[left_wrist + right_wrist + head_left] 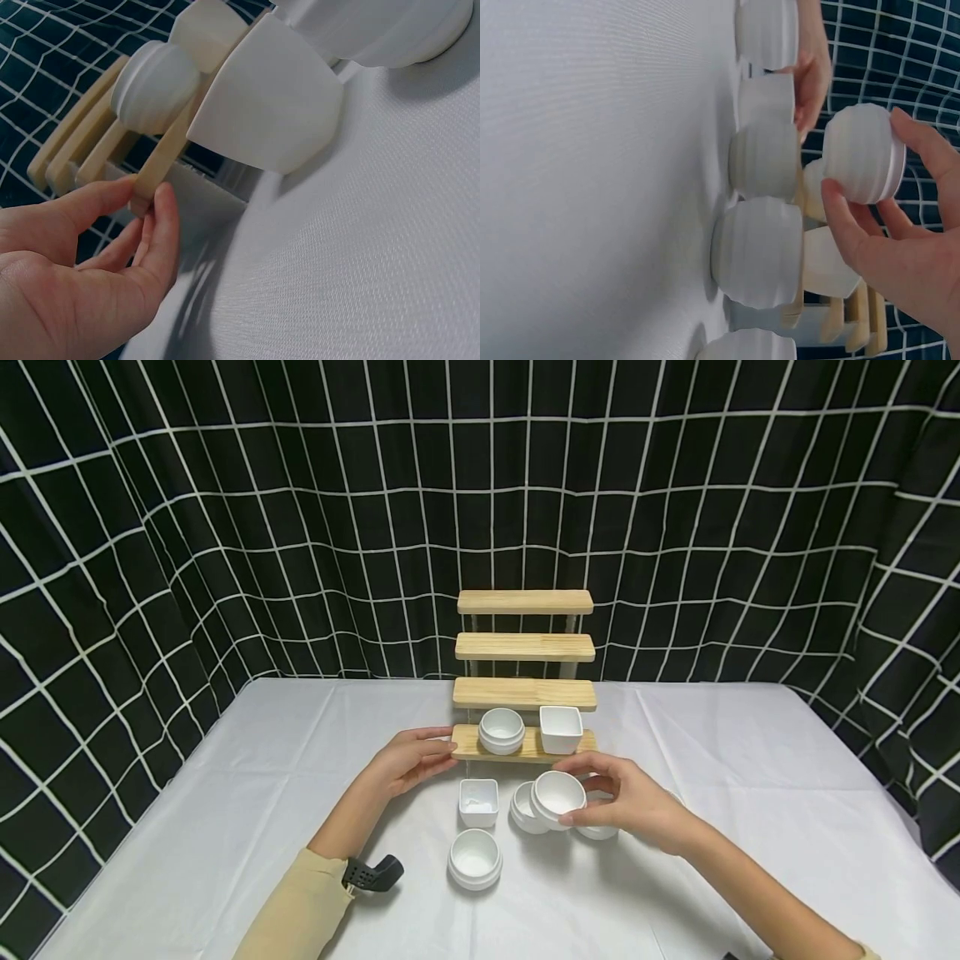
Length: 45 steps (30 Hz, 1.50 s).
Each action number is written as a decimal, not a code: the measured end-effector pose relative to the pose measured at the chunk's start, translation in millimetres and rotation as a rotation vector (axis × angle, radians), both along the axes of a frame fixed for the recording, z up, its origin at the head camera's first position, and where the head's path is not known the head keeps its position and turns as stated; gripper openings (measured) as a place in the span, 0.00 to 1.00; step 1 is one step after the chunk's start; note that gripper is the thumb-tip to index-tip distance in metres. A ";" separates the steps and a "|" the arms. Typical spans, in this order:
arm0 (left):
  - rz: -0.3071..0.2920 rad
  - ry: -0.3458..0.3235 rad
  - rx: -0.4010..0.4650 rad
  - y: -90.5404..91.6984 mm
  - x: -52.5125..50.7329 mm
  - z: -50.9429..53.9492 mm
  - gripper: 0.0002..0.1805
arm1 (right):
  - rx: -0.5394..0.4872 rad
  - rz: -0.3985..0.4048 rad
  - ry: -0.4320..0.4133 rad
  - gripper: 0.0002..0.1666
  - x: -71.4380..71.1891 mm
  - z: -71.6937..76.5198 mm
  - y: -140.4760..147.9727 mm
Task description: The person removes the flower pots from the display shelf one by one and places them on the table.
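Lifted off the table, a round white bowl (558, 795) with a ridged side is gripped between the thumb and fingers of my right hand (636, 802). In the right wrist view this bowl (862, 154) hangs clear of those on the cloth. My left hand (408, 762) pinches the left end of the lowest wooden shelf board (465, 743), thumb above and fingers below in the left wrist view. On that board stand another round bowl (501, 732) and a square white bowl (561, 732), side by side. My right hand partly hides a round bowl (597, 832) beneath it.
Three higher wooden boards (525, 693) rise in steps behind. On the white cloth (360, 710) stand a square bowl (478, 802), a round bowl (475, 860) nearer me and a round bowl (523, 810) beside the held one. A black gridded curtain (360, 527) surrounds the table.
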<state>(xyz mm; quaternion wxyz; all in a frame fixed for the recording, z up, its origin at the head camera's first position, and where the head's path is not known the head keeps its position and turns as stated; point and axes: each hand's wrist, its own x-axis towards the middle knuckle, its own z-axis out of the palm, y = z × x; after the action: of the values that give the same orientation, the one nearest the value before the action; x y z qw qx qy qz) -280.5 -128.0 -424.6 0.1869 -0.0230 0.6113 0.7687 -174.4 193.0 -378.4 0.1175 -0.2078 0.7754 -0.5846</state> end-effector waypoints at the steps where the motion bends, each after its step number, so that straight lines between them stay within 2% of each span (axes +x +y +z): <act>1: 0.001 -0.002 0.002 0.1 -0.1 -0.2 0.28 | -0.004 0.004 -0.006 0.38 0.2 -0.7 -0.2; 18: -0.006 -0.001 0.000 -0.2 0.4 0.2 0.28 | 0.029 0.043 0.005 0.37 1.4 -10.0 -1.1; 27: -0.005 -0.004 -0.006 0.0 0.3 1.2 0.29 | 0.004 0.083 0.004 0.35 0.6 -13.7 -3.3; 37: -0.005 -0.003 -0.007 0.1 -0.7 0.2 0.29 | 0.040 0.088 0.019 0.35 2.4 -15.7 -3.2; 45: 0.002 -0.010 -0.001 -0.1 -1.5 -1.1 0.28 | 0.087 0.091 -0.008 0.36 5.1 -15.3 -2.4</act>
<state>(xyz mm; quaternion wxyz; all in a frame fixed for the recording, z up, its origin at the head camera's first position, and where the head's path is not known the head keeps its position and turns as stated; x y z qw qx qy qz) -282.0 -128.1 -425.7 0.1891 -0.0277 0.6109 0.7683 -169.4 190.6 -393.8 0.1560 -0.2350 0.7895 -0.5451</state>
